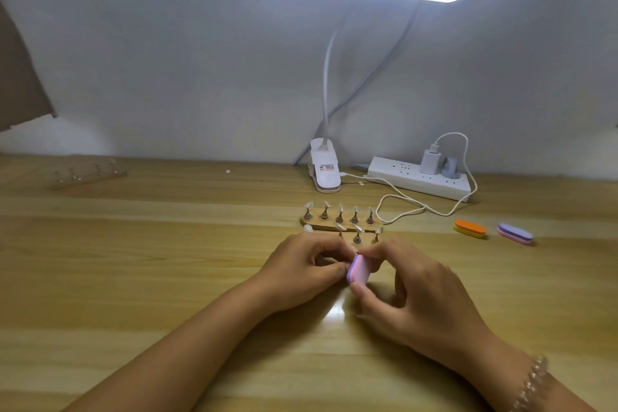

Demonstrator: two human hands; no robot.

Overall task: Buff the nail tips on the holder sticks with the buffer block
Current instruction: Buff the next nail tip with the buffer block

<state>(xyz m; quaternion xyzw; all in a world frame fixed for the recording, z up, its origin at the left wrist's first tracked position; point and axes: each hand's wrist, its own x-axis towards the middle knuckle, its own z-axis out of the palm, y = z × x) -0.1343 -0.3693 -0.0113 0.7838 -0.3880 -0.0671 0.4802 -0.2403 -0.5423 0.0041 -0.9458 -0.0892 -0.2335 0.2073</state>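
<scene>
Near the middle of the wooden table (167, 261), the person's two hands meet over a small pink and purple buffer block (357, 273). The right hand (418, 294) pinches the block, with the thumb at its near end and the fingers curled over its far end, so that it stands tilted on edge. The left hand (301, 264) lies just beside it with its fingers curled and its fingertips drawn together against the block's left side. Whatever they pinch is hidden, so it cannot be told whether this hand holds a stick.

Just behind the hands is a wooden stand (341, 223) with a row of five holder sticks, each topped with a clear nail tip. A few more sticks (357, 237) show between that row and the knuckles. Another stand (88, 176) sits well apart at the far left.

To the right lie an orange block (470, 228) and a purple block (515, 233), near each other. A clip lamp (324, 167) and a white power strip (418, 179) stand by the wall. A beaded bracelet (531, 385) circles the right wrist.
</scene>
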